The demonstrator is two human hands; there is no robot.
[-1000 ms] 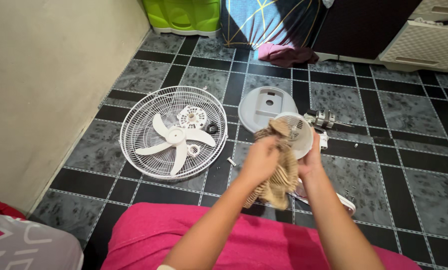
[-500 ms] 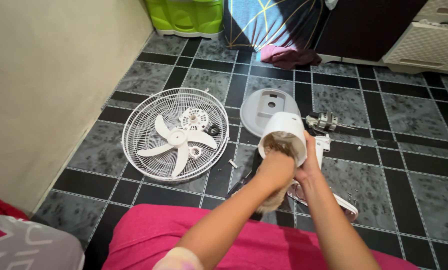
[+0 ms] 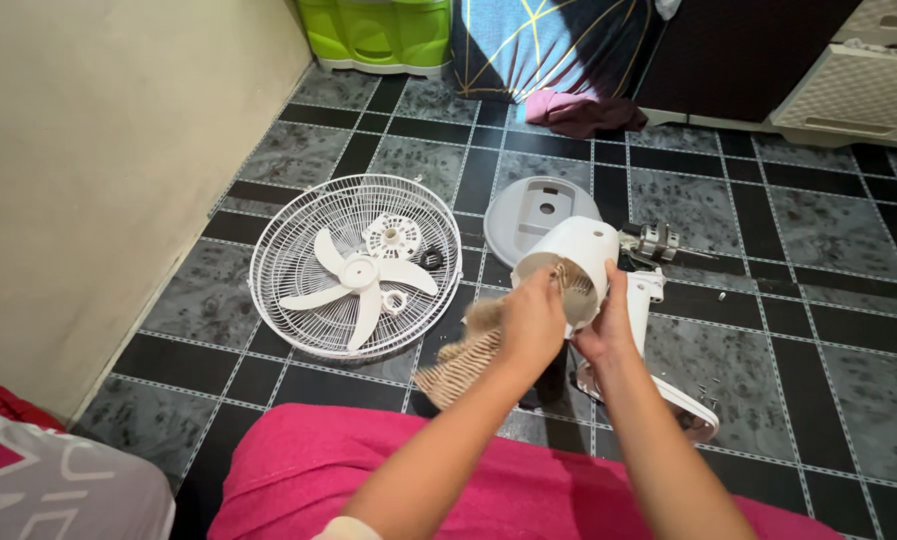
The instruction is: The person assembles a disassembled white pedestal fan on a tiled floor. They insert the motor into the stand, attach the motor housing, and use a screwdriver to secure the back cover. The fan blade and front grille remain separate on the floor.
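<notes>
I have the white motor housing (image 3: pixel 568 262) held mid-frame above the floor (image 3: pixel 818 330), right hand (image 3: pixel 603 325) gripping its side; left hand (image 3: pixel 531 325) clamps a tan cloth (image 3: pixel 463 362) at its mouth; wiping looks part-done; the fan grille (image 3: pixel 353 265) at nine o'clock and base plate (image 3: pixel 538 212) at twelve lie unassembled.

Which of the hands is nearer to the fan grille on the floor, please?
Left. The left hand, holding a cloth, is just right of the grille; the right hand is farther right, gripping the white housing.
</notes>
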